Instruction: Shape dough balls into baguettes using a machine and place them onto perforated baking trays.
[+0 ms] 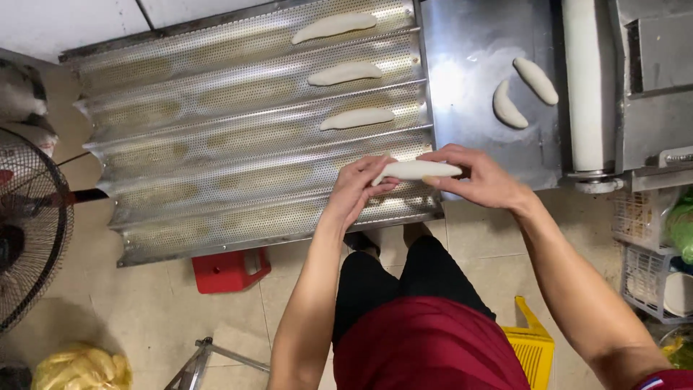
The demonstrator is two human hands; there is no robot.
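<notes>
Both hands hold one long white dough piece [417,170] over the right end of a perforated, grooved metal baking tray [216,144]. My left hand [357,189] grips its left end and my right hand [476,177] pinches its right end. Three shaped dough pieces lie in the tray's upper grooves: the first [333,26], the second [345,73] and the third [357,118]. Two more dough pieces [505,105] [535,79] rest on the floured steel table [476,43] to the right.
A dough machine with a white roller [586,79] stands at the right. On the tiled floor sit a red stool [231,270], a yellow crate [533,345], a fan [29,231] at left and wire baskets [650,267] at right.
</notes>
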